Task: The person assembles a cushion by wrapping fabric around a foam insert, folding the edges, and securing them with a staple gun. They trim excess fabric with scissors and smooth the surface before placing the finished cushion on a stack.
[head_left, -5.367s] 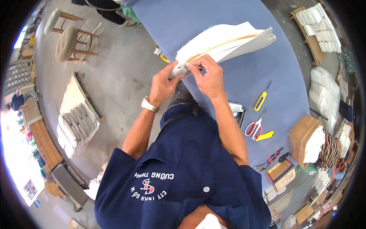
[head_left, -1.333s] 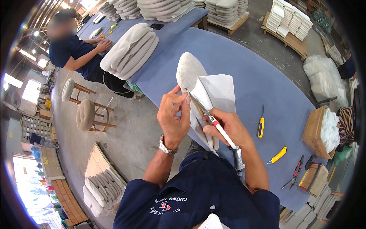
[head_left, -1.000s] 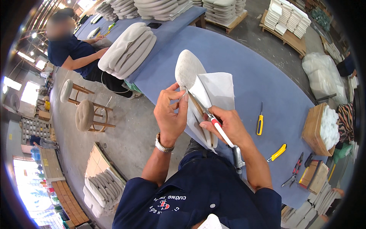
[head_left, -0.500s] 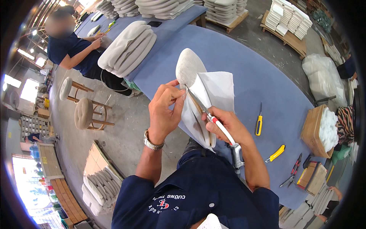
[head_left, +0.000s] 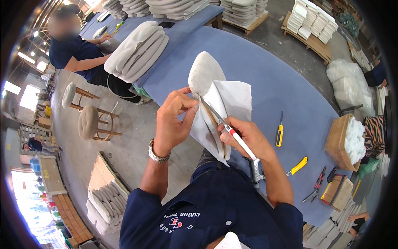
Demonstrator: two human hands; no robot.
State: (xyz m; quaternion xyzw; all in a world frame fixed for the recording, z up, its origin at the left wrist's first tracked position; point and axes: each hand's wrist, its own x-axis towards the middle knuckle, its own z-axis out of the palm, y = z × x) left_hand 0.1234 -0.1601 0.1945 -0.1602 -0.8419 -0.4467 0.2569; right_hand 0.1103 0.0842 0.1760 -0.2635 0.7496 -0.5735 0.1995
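A light grey, fabric-covered cushion (head_left: 206, 71) stands on end in front of me, with loose white cloth (head_left: 237, 96) hanging off its side. My left hand (head_left: 176, 118) pinches the fabric at the cushion's left edge between thumb and fingers. In my right hand (head_left: 246, 135) is what looks like a pair of scissors (head_left: 235, 136) with white and red handles. Their metal blades slant up to the left, and the tips meet the fabric beside my left fingertips. Exactly what lies under those fingertips is hidden. A thin brown edge shows between the cloth layers.
On the blue table (head_left: 257, 62) lie a yellow screwdriver (head_left: 280, 135), a yellow utility knife (head_left: 297, 166) and red-handled pliers (head_left: 317, 186). A silver tool (head_left: 257, 172) sits by my right forearm. Stacked cushions (head_left: 137, 52) stand at left, near a co-worker (head_left: 83, 56). A box of white stuffing (head_left: 342, 143) is at right.
The scissors and both hands stay at nearly the same spot on the cushion. My view has shifted slightly. The co-worker's arms have moved lower, toward the stacked cushions.
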